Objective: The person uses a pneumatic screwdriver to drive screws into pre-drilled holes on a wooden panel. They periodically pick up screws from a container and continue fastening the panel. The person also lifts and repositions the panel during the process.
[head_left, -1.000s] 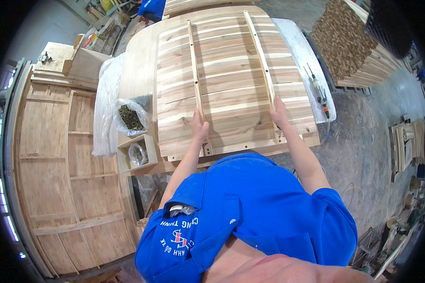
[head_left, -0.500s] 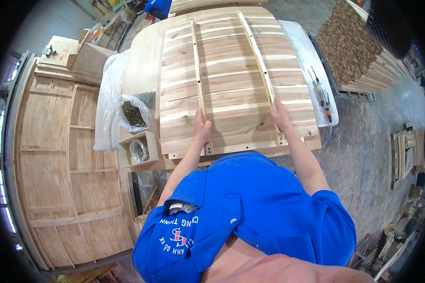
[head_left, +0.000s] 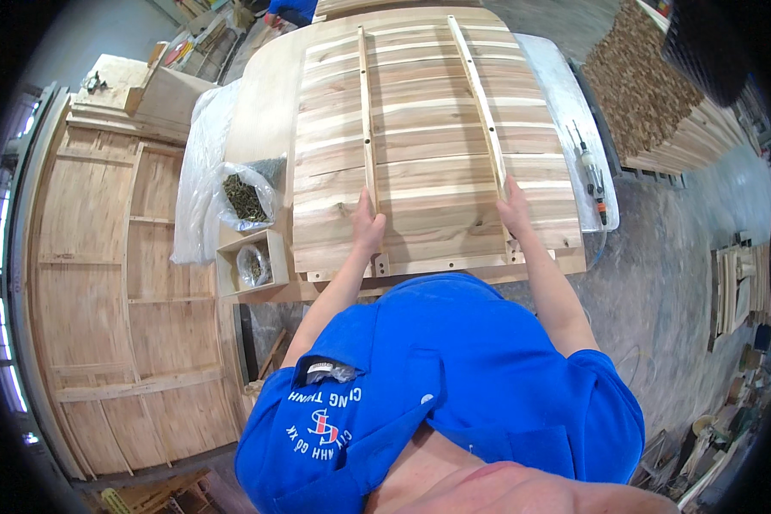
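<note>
A slatted wooden panel (head_left: 433,189) lies flat on the work surface before me, with a row of holes along its near edge strip. Two narrow wooden battens with dark holes run lengthwise over it. My left hand (head_left: 367,226) is closed around the near part of the left batten (head_left: 366,103), thumb and fingers on either side. My right hand (head_left: 513,214) grips the right batten (head_left: 480,94) in the same way. Small drilled blocks sit at the near ends of both battens. The fingertips under my palms are partly hidden.
Right of the panel, a power screwdriver (head_left: 590,176) lies on a white-covered surface. On the left are an open plastic bag of screws (head_left: 244,199) and a wooden box (head_left: 273,276) holding a smaller bag. Stacked wood (head_left: 638,86) stands far right; another person's blue sleeve (head_left: 293,8) shows far back.
The whole view has shifted slightly. Both hands keep their hold on the battens, which appear a little farther right, along with the panel.
</note>
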Demonstrator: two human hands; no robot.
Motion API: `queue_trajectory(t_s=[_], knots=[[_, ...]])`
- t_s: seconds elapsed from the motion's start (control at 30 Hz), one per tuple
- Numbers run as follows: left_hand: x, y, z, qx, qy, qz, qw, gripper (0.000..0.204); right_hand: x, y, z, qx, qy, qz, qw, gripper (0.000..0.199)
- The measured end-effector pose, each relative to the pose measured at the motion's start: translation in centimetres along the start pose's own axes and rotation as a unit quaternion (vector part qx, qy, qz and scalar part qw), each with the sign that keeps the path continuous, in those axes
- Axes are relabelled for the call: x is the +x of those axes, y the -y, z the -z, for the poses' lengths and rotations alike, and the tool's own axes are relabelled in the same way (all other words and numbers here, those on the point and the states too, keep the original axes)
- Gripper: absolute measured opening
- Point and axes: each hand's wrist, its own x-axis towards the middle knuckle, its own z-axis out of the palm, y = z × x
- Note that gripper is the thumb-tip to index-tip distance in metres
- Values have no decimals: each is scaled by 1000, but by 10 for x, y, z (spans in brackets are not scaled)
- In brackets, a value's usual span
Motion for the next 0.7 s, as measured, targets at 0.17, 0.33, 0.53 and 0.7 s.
queue_trajectory(t_s=[0.17, 0.33, 0.53, 0.7], knots=[[1, 9, 1, -1, 1, -6, 1000, 73, 1, 1, 0, -11, 24, -10, 1000, 70], [0, 5, 0, -1, 15, 7, 1000, 74, 1, -7, 0, -22, 13, 12, 1000, 70], [-1, 12, 1, -7, -4, 15, 1000, 73, 1, 6, 2, -15, 30, 4, 999, 68], [-1, 9, -2, -31, -8, 11, 999, 73, 1, 1, 3, -21, 21, 12, 999, 69]])
